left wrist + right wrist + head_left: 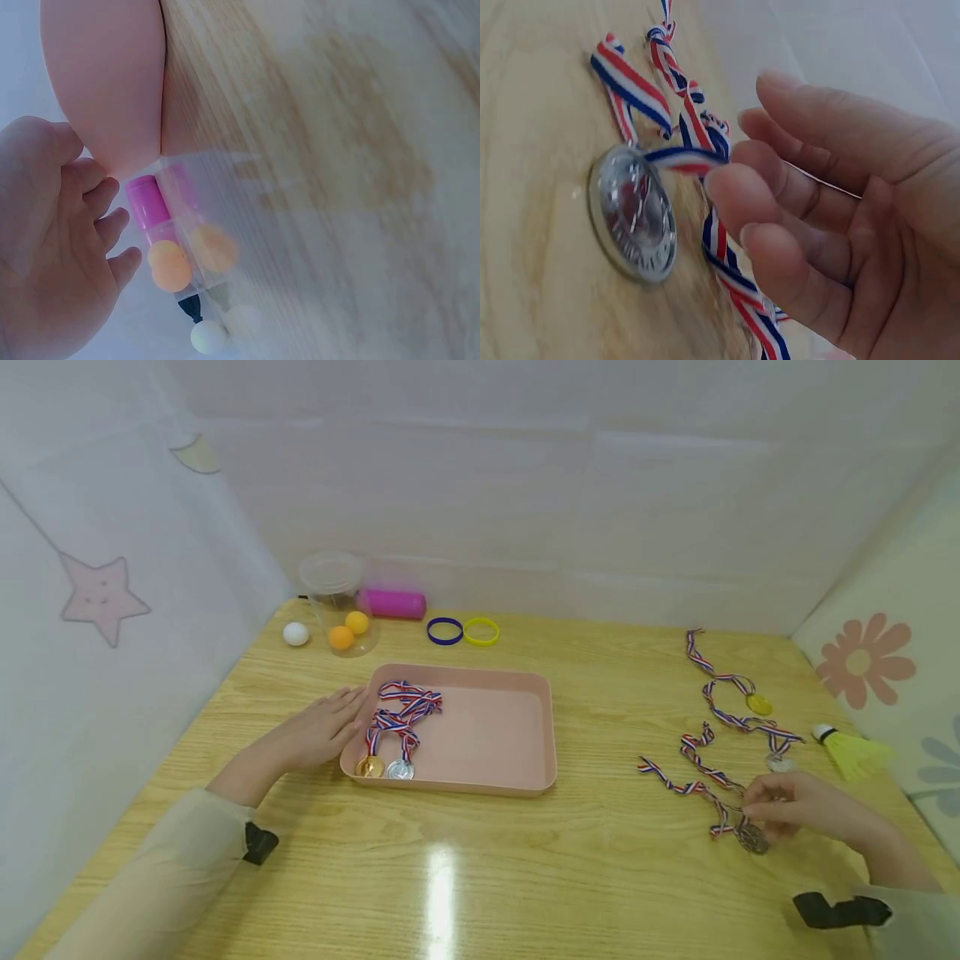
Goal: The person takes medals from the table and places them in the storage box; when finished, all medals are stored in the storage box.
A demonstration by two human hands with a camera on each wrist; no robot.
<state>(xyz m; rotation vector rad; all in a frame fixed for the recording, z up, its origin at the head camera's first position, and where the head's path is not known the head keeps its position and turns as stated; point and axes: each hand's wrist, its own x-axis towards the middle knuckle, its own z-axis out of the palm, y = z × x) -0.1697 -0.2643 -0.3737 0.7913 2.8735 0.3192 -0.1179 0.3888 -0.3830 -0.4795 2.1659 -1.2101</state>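
Note:
My left hand (326, 731) touches the left wall of a pink tray (487, 739), its fingers fairly straight. Inside the tray lie a gold medal (370, 767) and a silver medal (401, 770), their red, white and blue ribbons (405, 714) bunched behind them. On the right, my right hand (795, 810) hovers with loosely bent fingers over a dark silver medal (752, 839). In the right wrist view that medal (634, 214) lies beside the fingertips, and its striped ribbon (686, 159) passes right at them. The thumb stands apart from the fingers.
Beyond the right hand lie a gold medal (759, 704), another silver medal (780, 763) and a yellow shuttlecock (851, 752). Behind the tray are a clear jar (330, 581) with orange balls, a white ball (296, 633), a magenta cylinder (396, 604), and blue (445, 642) and yellow wristbands (481, 642).

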